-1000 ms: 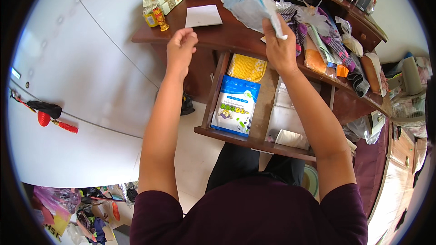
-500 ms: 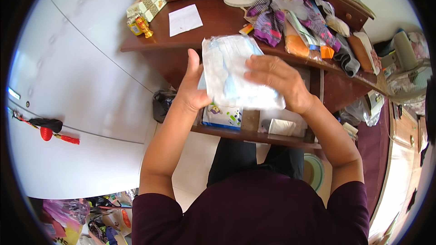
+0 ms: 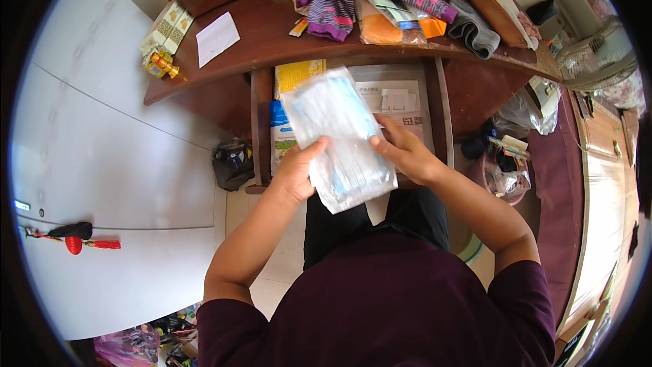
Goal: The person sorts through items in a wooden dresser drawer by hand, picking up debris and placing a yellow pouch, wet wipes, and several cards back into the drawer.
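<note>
Between both hands I hold a clear plastic pack of face masks (image 3: 343,143), pale blue and white, tilted over an open drawer (image 3: 443,112). My left hand (image 3: 299,171) grips its left edge, thumb on top. My right hand (image 3: 407,153) has its right edge, the thumb also on top and the other fingers partly hidden behind the pack. Inside the drawer, a yellow packet (image 3: 299,76) lies at the back left and a blue and white packet (image 3: 279,122) in front of it. Papers or flat boxes (image 3: 394,100) with print lie on the right side.
On the desk (image 3: 265,34) are a white paper (image 3: 218,39), a patterned box (image 3: 168,26), striped purple socks (image 3: 329,7) and several plastic packets. A fan (image 3: 598,58) stands at the right. Under the desk sit a black bag (image 3: 233,164) and a filled bin (image 3: 506,180).
The mask pack has come lower and turned more upright. My right hand has moved from its top face to its right edge. The view has shifted, showing more of the drawer.
</note>
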A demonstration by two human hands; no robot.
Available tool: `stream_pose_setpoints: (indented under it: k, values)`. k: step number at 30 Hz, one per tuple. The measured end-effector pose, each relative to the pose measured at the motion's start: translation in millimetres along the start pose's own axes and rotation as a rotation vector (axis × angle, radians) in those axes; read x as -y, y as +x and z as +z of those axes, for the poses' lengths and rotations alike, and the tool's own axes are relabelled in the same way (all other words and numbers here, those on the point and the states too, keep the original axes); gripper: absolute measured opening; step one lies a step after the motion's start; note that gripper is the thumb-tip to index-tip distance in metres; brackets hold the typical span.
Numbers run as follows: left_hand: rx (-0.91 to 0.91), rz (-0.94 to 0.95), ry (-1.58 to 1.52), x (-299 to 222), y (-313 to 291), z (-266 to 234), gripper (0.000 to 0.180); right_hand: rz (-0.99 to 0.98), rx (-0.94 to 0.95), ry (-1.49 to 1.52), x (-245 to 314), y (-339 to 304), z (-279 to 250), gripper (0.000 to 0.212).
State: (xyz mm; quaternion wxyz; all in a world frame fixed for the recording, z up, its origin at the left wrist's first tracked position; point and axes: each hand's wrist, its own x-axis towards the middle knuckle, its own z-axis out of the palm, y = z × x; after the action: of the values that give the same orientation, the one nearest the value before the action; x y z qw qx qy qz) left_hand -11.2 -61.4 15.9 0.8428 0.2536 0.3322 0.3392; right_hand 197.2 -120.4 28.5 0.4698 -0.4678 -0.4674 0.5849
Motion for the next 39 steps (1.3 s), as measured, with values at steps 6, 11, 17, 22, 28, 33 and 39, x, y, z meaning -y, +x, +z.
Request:
stream_pose_setpoints:
  k: [6,11,17,22,28,33,39]
  values:
    - [-0.079,-0.159,0.229,-6,18,21,0.039,0.083,-0.004,0.209,-13,24,-10,0.041]
    - [-0.125,-0.005,0.357,-18,65,24,0.033,0.091,-0.395,0.394,-10,56,-20,0.027]
    - [-0.066,0.04,0.374,-29,108,25,0.026,-0.023,-0.754,0.406,-40,122,-50,0.026]
    - [-0.172,0.133,0.371,-7,154,33,0.023,-0.008,-0.961,0.46,-37,153,-38,0.03]
    - [-0.165,0.267,0.588,-30,197,3,0.02,0.064,-0.696,0.624,-32,153,-28,0.024]
    - [-0.227,0.039,0.998,-71,218,-23,0.034,0.235,-0.073,-0.092,-8,119,-31,0.018]
    - [-0.187,0.424,1.315,-73,241,5,0.047,-0.625,-0.383,-1.277,2,120,-51,0.033]
